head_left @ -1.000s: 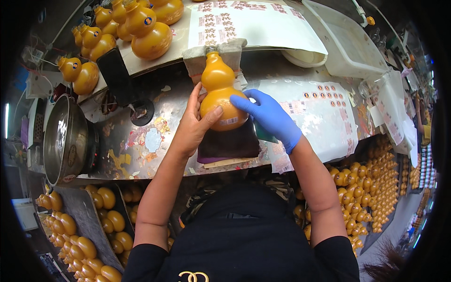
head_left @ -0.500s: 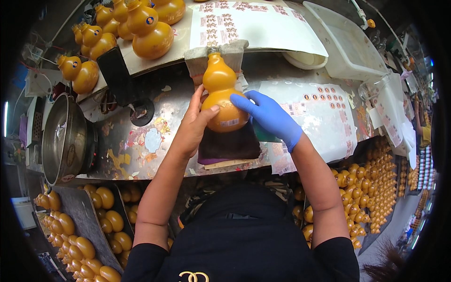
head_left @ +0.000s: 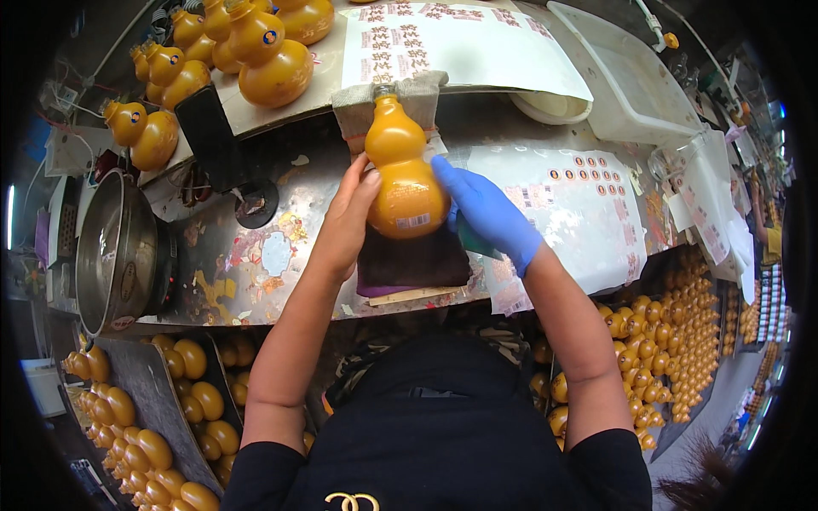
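"Gourd-shaped bottle: where, and how held?"
"Neck over the grey cloth, lower bulb above the dark pad. Bare left hand and gloved right hand cup its sides; fingers underneath I can't make out."
"Handling?"
"Probably stiff, slick, breakable; support the lower bulb from both sides."
"Changed from earlier?"
"Both thumbs have moved from its front toward its sides."

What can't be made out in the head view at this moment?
All in the head view:
- Left hand: some fingers hidden behind the orange bottle.
- Right hand: some fingers hidden behind its own gloved back.
- Bottle's underside: turned away from the camera.
- White bowl: mostly covered by the sheet.
- Rear bottle: cut off by the top edge.
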### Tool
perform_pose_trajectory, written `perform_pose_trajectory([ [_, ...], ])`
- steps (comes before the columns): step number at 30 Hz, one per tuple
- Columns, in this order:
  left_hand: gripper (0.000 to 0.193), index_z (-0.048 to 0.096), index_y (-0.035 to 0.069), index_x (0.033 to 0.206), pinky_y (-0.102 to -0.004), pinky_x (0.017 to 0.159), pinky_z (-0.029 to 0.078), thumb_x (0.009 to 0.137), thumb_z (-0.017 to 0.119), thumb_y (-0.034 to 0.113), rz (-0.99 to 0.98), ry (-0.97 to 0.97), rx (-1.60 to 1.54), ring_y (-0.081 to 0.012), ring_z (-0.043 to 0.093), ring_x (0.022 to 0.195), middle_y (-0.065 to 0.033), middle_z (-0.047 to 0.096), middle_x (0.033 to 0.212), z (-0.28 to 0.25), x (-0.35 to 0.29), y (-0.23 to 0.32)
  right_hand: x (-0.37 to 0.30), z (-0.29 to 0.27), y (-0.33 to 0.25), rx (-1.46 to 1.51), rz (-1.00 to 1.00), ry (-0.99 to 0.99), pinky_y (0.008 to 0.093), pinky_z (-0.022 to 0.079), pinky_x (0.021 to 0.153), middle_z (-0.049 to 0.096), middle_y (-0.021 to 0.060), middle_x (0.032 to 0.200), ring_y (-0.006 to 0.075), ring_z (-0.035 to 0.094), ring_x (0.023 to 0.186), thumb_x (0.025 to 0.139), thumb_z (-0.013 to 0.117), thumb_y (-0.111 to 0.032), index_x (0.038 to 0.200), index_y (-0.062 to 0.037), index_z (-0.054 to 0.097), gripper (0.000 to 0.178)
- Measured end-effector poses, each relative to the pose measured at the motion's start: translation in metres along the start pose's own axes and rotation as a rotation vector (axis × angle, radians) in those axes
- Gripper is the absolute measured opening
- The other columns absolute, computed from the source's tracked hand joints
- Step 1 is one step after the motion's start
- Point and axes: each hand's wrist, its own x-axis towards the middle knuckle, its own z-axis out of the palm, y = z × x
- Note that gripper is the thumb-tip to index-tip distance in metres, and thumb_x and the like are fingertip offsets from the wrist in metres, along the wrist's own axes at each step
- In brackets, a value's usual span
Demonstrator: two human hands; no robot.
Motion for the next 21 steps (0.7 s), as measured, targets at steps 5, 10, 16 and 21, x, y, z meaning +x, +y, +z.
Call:
perform_pose_trajectory([
  [5, 0.085, 0.017, -0.002, 0.149, -0.0339, 0.110, 0.029, 0.087, 0.068, 0.025, 0.154, -0.119, 0.175, -0.0237, 0.035, 0.135, -0.0166, 0.032, 0.147, -0.001, -0.017, -0.003, -0.019, 0.017, 0.013, 0.077, -0.241, 0.017, 0.0313, 0.047, 0.095, 0.057, 0.0151, 0.125, 0.0200, 0.058, 0.111, 0.081, 0.075, -0.036, 0.139, 0.0011, 0.037, 0.079],
  [10, 0.090, 0.015, -0.002, 0.149, -0.0345, 0.111, 0.029, 0.085, 0.071, 0.026, 0.126, -0.158, 0.214, -0.0242, 0.034, 0.136, -0.0163, 0.031, 0.147, -0.010, -0.015, -0.002, -0.018, 0.016, 0.017, 0.104, -0.286, -0.026, 0.0307, 0.048, 0.092, 0.058, 0.0150, 0.123, 0.0201, 0.059, 0.109, 0.083, 0.073, -0.039, 0.139, -0.0004, 0.039, 0.076],
  [16, 0.084, 0.018, -0.001, 0.149, -0.0348, 0.110, 0.028, 0.090, 0.064, 0.038, 0.146, -0.066, 0.185, -0.0249, 0.035, 0.135, -0.0176, 0.033, 0.146, 0.001, -0.011, -0.004, -0.016, 0.017, 0.007, -0.015, -0.180, 0.038, 0.0253, 0.049, 0.073, 0.063, 0.0105, 0.101, 0.0136, 0.059, 0.079, 0.087, 0.063, -0.050, 0.139, -0.0022, 0.041, 0.074],
  [21, 0.079, 0.018, 0.000, 0.149, -0.0350, 0.111, 0.026, 0.095, 0.051, 0.047, 0.181, -0.024, 0.322, -0.0260, 0.035, 0.135, -0.0184, 0.033, 0.145, 0.003, -0.013, -0.011, -0.013, 0.016, 0.012, 0.050, -0.143, 0.008, 0.0240, 0.047, 0.067, 0.062, 0.0080, 0.093, 0.0099, 0.056, 0.069, 0.088, 0.061, -0.052, 0.138, -0.0035, 0.044, 0.072],
])
